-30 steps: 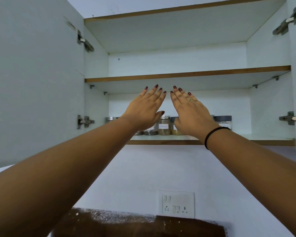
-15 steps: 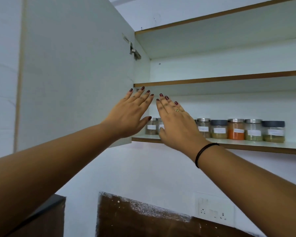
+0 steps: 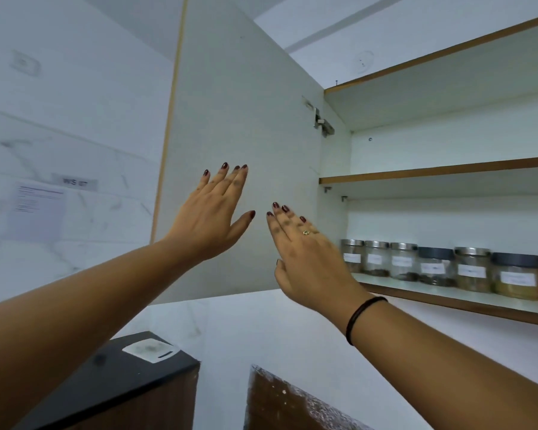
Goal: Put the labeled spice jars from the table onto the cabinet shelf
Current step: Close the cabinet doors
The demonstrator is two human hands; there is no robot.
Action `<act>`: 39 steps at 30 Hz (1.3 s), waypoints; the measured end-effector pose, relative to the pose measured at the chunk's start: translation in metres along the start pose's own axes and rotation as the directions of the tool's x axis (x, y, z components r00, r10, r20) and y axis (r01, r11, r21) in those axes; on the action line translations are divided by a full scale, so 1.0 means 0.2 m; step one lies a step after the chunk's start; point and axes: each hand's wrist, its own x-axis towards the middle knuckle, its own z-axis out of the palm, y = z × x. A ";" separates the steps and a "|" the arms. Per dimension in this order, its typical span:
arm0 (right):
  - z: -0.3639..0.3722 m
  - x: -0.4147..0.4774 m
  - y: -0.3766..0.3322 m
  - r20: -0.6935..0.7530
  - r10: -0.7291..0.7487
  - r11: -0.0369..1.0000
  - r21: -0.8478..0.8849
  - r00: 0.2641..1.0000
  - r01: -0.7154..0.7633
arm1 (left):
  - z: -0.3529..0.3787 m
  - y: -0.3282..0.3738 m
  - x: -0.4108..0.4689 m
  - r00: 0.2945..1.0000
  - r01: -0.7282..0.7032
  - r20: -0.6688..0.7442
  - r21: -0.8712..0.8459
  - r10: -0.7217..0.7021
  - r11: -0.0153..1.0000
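Observation:
Several labeled spice jars [image 3: 435, 266] with steel or dark lids stand in a row on the lowest cabinet shelf [image 3: 466, 301] at the right. My left hand [image 3: 213, 214] is raised with straight fingers in front of the white left cabinet door [image 3: 236, 135], holding nothing. My right hand [image 3: 305, 259] is beside it, fingers straight, also empty, just left of the first jar. Whether either hand touches the door is unclear.
A bare middle shelf [image 3: 432, 172] sits above the jars. A door hinge [image 3: 322, 122] is at the cabinet's upper left. Below are a black counter corner [image 3: 121, 377] with a white tag and a brown board [image 3: 289, 405]. A paper sheet [image 3: 38, 206] hangs on the tiled wall.
The view has swung left, so the cabinet and jars now sit at the right. Both hands moved from in front of the jars to in front of the left door.

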 end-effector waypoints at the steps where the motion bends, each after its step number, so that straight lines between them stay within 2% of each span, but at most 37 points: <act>1: 0.02 -0.01 -0.03 -0.007 -0.005 1.000 0.030 1.000 0.005 | 0.00 -0.02 -0.02 1.000 0.015 0.000 0.003 -0.015 1.000; 4: 0.10 -0.03 -0.14 0.022 0.013 0.973 0.230 1.000 -0.018 | -0.02 -0.05 -0.09 0.997 0.079 -0.017 -0.024 -0.080 0.997; 6: 0.15 -0.05 -0.24 0.079 0.065 0.878 0.469 0.995 -0.095 | -0.04 -0.06 -0.13 0.986 0.144 -0.067 -0.087 -0.150 0.986; 7: 0.17 -0.05 -0.30 0.132 0.097 0.779 0.606 0.986 -0.158 | -0.06 -0.06 -0.15 0.979 0.167 -0.097 -0.115 -0.178 0.979; 8: 0.19 -0.04 -0.35 0.204 0.122 0.637 0.734 0.971 -0.234 | -0.07 -0.07 -0.18 0.971 0.188 -0.122 -0.138 -0.205 0.972; 9: 0.20 -0.04 -0.40 0.283 0.136 0.461 0.831 0.950 -0.313 | -0.08 -0.09 -0.20 0.962 0.216 -0.135 -0.160 -0.238 0.963; 11: 0.24 -0.02 -0.51 0.429 0.130 0.104 0.891 0.894 -0.443 | -0.09 -0.14 -0.23 0.938 0.286 -0.143 -0.194 -0.315 0.939; 13: 0.27 -0.01 -0.61 0.506 0.105 -0.158 0.858 0.856 -0.488 | -0.09 -0.20 -0.27 0.906 0.364 -0.145 -0.210 -0.397 0.907; 14: 0.29 -0.01 -0.66 0.527 0.115 -0.247 0.836 0.842 -0.489 | -0.10 -0.23 -0.29 0.888 0.404 -0.137 -0.219 -0.438 0.888; 17: 0.31 0.03 -0.77 0.583 0.223 -0.429 0.779 0.781 -0.458 | -0.12 -0.30 -0.37 0.822 0.530 -0.037 -0.316 -0.569 0.787; 18: 0.31 0.04 -0.80 0.622 0.279 -0.481 0.750 0.732 -0.454 | -0.12 -0.31 -0.39 0.793 0.570 0.016 -0.371 -0.609 0.733; 21: 0.32 0.07 -0.85 0.776 0.367 -0.663 0.605 0.513 -0.441 | -0.14 -0.32 -0.40 0.714 0.641 0.142 -0.527 -0.685 0.559; 23: 0.33 0.09 -0.88 0.865 0.260 -0.795 0.444 0.428 -0.413 | -0.15 -0.29 -0.38 0.674 0.671 0.250 -0.599 -0.695 0.436; 25: 0.35 0.11 -0.90 0.894 0.078 -0.934 0.220 0.442 -0.281 | -0.14 -0.25 -0.37 0.642 0.680 0.366 -0.677 -0.674 0.281; 27: 0.35 0.13 -0.93 0.864 0.036 -0.980 0.129 0.502 -0.152 | -0.12 -0.22 -0.38 0.625 0.681 0.428 -0.708 -0.653 0.187; 29: 0.36 0.13 -0.96 0.831 0.043 -0.990 0.111 0.554 -0.091 | -0.08 -0.20 -0.38 0.623 0.678 0.435 -0.715 -0.650 0.171; 34: 0.34 0.14 -0.97 0.784 0.006 -0.994 0.072 0.621 -0.082 | -0.02 -0.18 -0.39 0.559 0.641 0.408 -0.765 -0.722 0.064; 36: 0.36 0.14 -0.96 0.778 -0.006 -0.991 0.077 0.629 -0.105 | 0.00 -0.17 -0.39 0.557 0.622 0.351 -0.777 -0.752 0.098; 39: 0.36 0.10 -0.94 0.758 0.006 -0.989 0.099 0.652 -0.107 | 0.02 -0.13 -0.41 0.601 0.571 0.252 -0.799 -0.759 0.187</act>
